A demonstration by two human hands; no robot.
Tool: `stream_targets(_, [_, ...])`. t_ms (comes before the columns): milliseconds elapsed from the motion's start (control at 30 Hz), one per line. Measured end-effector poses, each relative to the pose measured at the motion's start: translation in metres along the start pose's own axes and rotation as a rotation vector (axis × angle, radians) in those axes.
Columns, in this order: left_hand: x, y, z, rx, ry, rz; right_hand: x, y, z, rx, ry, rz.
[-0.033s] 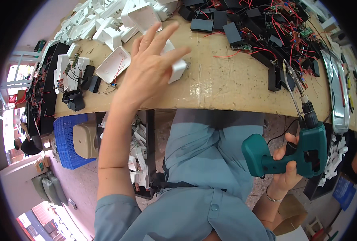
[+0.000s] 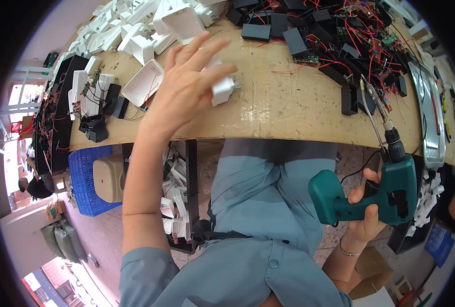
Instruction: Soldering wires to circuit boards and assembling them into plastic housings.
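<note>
White open casing [image 2: 136,88] near the left hand [image 2: 182,87] holds red wire [image 2: 151,89].

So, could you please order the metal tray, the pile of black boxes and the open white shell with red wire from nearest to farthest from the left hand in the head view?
1. Open white shell: left of the left hand.
2. Pile of black boxes: upper right.
3. Metal tray: far right.

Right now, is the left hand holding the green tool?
No, the right hand grips the green tool, well away from the left hand.
</note>
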State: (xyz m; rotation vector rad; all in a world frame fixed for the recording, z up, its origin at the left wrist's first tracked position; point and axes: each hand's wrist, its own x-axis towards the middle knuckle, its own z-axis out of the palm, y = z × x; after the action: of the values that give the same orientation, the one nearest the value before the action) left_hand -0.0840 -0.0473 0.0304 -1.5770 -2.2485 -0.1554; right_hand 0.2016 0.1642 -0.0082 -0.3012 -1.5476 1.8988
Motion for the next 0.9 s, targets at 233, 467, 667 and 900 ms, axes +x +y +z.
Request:
stream_targets(233, [0.028, 0.047, 0.027, -0.264, 0.187, -0.004, -0.003, 0.000, 0.001, -0.051, 0.013, -0.008])
stream_targets(467, [0.049, 0.074, 0.031, -0.361, 0.146, -0.003, -0.003, -0.002, 0.006, -0.025, 0.096, -0.044])
stream_targets(667, [0.055, 0.061, 0.028, -0.470, 0.323, 0.078, -0.008, -0.001, -0.004, -0.064, 0.033, -0.006])
stream_targets(900, [0.092, 0.038, 0.037, -0.620, 0.266, -0.311, -0.007, -0.004, -0.003, -0.047, 0.023, -0.009])
